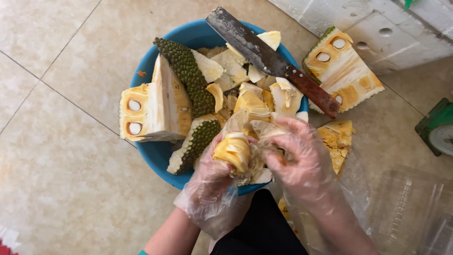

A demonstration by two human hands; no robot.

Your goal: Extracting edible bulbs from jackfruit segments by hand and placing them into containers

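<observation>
While the gloved left hand [214, 177] cups a yellow jackfruit pod [233, 151], the gloved right hand [297, 158] pinches its fibres; both hover above the blue basin [155, 156]. A cleaver [271, 59] rests across the rim.

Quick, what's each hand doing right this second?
Left hand: gloved, closed around a yellow jackfruit pod.
Right hand: gloved, fingers pinching the same pod's pale fibres.

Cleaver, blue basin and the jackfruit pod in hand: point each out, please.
cleaver [250, 45], head view, middle of the blade
blue basin [155, 153], head view, bare rim at lower left
jackfruit pod [233, 151], head view, yellow flesh above the left hand [210, 184]
</observation>
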